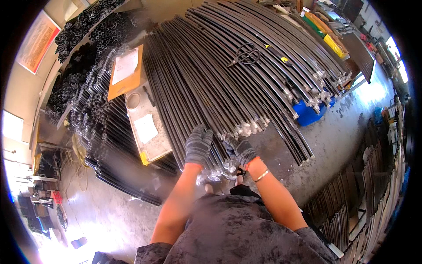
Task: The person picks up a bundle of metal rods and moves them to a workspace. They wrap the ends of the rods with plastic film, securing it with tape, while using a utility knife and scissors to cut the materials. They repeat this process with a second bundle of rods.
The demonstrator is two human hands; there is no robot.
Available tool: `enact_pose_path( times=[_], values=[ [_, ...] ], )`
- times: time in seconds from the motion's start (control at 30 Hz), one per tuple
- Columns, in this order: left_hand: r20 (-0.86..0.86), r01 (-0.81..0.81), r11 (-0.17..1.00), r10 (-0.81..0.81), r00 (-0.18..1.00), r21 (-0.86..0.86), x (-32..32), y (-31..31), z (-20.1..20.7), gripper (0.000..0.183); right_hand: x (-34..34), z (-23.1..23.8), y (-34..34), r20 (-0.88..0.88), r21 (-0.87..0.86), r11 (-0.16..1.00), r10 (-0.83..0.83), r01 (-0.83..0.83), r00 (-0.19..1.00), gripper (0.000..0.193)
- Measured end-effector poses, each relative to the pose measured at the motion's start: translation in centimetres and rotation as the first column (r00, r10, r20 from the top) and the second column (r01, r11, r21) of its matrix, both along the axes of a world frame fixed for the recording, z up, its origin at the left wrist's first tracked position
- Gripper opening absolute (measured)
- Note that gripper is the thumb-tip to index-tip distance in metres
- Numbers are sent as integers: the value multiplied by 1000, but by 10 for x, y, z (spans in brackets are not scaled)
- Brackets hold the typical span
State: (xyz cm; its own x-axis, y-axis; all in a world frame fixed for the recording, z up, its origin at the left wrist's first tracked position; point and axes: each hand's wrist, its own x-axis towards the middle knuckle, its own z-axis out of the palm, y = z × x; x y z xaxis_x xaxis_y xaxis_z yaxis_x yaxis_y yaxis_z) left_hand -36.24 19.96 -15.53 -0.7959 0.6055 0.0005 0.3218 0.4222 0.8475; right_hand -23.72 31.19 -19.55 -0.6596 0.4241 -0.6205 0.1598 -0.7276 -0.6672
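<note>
Long black metal tubes [189, 79] lie side by side before me, many of their near ends wrapped in clear plastic [252, 126]. My left hand [199, 144], in a grey striped knit glove, is closed over tubes in the front row. To its right, my right hand [241, 150], gloved the same way, curls its fingers at the plastic-covered tube ends. The fingertips of both hands are partly hidden, so the exact tubes gripped are hard to make out. More wrapped ends [226, 169] stick out below and between my hands.
Black-handled scissors [247, 55] rest on the tubes ahead. Left of them stand an orange clipboard with paper [127, 70], a tape roll [132, 100] and a white sheet [146, 128]. A blue container [307, 113] sits under the right-hand tubes. Stacked tubes [83, 44] fill the far left.
</note>
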Motion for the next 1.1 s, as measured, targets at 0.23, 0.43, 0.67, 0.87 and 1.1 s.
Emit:
enact_pose_path(
  times=[0.23, 0.43, 0.67, 0.87, 1.1],
  values=[
    [882, -418, 778, -431, 188, 469, 5, 49, 27, 26, 46, 81, -12, -200, 182, 937, 333, -299, 921, 24],
    [815, -446, 718, -578, 45, 534, 21, 72, 34, 11, 52, 49, -14, -117, 436, 892, 186, -117, 976, 26],
    [784, -412, 677, -591, 189, 609, 25, 67, 50, 9, 57, 44, -26, -104, 698, 702, 295, -141, 950, 19],
    [814, -338, 741, -514, 270, 580, 39, 68, 43, 27, 94, 78, -28, -119, 656, 747, 243, -108, 963, 15],
    [743, -291, 684, -615, 262, 669, 65, 91, 60, 19, 140, 109, -28, 166, 632, 729, 204, -263, 965, 24]
  ],
)
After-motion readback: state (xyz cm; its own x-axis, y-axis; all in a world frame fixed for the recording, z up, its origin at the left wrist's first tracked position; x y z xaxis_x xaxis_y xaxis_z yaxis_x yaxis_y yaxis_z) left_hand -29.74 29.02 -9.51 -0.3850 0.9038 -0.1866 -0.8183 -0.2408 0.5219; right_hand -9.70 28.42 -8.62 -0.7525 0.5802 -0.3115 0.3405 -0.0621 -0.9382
